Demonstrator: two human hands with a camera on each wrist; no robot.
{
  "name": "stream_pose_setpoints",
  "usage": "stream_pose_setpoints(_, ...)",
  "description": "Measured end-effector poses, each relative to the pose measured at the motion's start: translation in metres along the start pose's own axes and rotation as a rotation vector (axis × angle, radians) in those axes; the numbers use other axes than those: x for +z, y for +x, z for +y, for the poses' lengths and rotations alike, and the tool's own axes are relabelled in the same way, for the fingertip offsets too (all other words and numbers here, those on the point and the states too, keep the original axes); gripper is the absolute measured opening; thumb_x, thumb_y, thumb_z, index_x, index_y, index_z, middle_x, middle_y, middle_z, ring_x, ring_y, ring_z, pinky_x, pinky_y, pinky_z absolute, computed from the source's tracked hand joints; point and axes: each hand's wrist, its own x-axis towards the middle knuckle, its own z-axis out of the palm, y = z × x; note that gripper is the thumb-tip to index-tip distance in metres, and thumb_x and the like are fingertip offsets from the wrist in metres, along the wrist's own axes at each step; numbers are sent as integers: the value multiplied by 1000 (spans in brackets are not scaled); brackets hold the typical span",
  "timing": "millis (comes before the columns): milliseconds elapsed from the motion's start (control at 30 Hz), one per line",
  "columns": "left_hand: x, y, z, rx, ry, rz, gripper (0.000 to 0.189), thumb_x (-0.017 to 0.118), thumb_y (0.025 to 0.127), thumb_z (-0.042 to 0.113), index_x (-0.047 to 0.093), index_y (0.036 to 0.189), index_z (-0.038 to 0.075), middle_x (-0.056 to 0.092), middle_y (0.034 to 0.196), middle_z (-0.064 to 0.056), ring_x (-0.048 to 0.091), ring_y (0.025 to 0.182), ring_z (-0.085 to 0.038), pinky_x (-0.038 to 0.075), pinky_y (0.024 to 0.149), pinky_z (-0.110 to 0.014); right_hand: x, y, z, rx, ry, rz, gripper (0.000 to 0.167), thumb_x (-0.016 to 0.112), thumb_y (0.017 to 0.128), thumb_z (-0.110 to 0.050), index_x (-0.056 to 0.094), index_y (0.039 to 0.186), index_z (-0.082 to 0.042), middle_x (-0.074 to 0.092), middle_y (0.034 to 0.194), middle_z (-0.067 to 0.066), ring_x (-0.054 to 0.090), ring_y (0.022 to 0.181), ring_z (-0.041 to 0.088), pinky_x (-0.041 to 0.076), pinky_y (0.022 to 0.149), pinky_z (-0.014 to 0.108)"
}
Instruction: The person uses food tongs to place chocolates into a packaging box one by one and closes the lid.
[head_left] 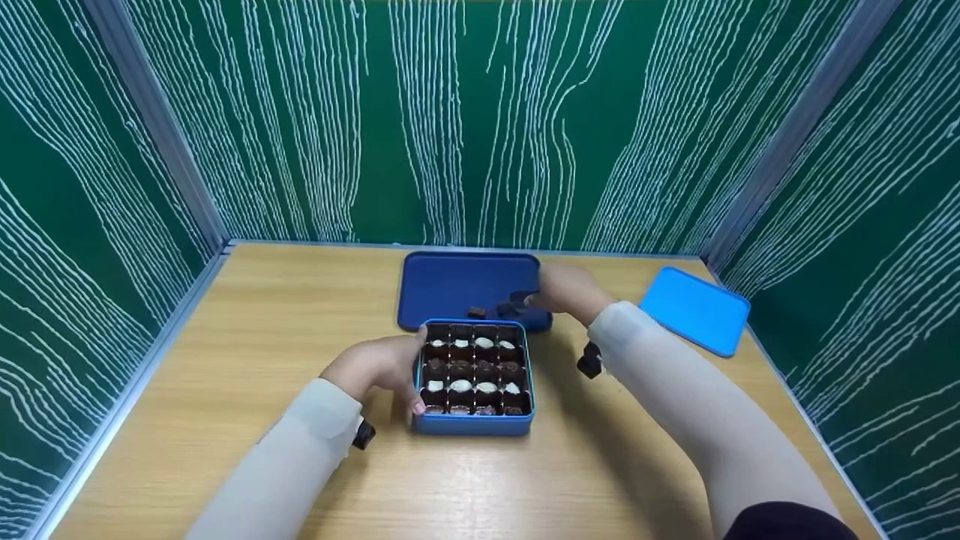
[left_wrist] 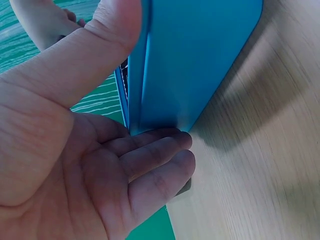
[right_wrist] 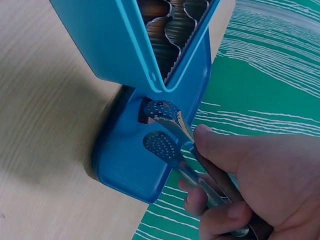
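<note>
A blue square box [head_left: 472,427] of chocolates in a divided insert stands mid-table, some pieces white-topped, others dark. My left hand [head_left: 384,363] grips its left side, thumb at the near corner and fingers toward the far one. In the left wrist view the fingers [left_wrist: 160,155] lie against the box wall. Behind the box, my right hand [head_left: 566,291] holds metal tongs [right_wrist: 182,165] with perforated tips, parted over a dark blue tray [right_wrist: 132,175]. One brown chocolate [head_left: 477,312] lies on that tray, left of the tongs; the right wrist view shows it partly covered by a tip.
A light blue lid or tray [head_left: 696,311] lies at the table's right side. Green panels [head_left: 480,127] with white wavy lines enclose the wooden table [head_left: 315,300] at the back and both sides. Dark wrist-worn devices [head_left: 590,361] sit under both wrists.
</note>
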Motion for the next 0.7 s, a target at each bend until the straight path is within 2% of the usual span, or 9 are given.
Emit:
stream_pose_setpoints(100,0,0,0,-6,-4,-2,159,106,75,26,-12,181,13,15,189,-20,28,174,-41,22,145,-57,0,1,0,16,6,-6,43,79,108,-33,73,133,0,80,129,23,76,120,42,61,108,61)
stream_pose_setpoints(267,1,1,-2,1,4,6,161,107,72,28,-10,181,12,15,190,-19,28,174,-41,23,145,-57,3,4,-3,15,3,7,36,82,105,-35,76,118,-1,81,112,17,74,97,32,64,94,54)
stream_pose_setpoints(400,2,2,-3,9,10,9,159,107,72,28,-7,182,11,15,190,-19,28,174,-41,24,145,-58,7,5,-4,1,-8,20,33,83,104,-32,75,115,-2,81,107,16,69,87,27,64,87,51)
stream_pose_setpoints(533,2,2,-3,9,14,8,158,106,74,29,-7,182,11,18,189,-19,31,173,-41,26,144,-58,8,5,-5,-3,-29,15,33,82,105,-31,74,117,-1,81,109,17,70,90,29,65,89,53)
stream_pose_setpoints(700,2,2,-4,17,19,6,158,106,75,28,-10,182,11,21,188,-22,37,170,-42,28,144,-57,-1,0,-6,-3,-3,9,35,81,106,-32,74,123,-2,81,118,19,73,100,33,63,94,56)
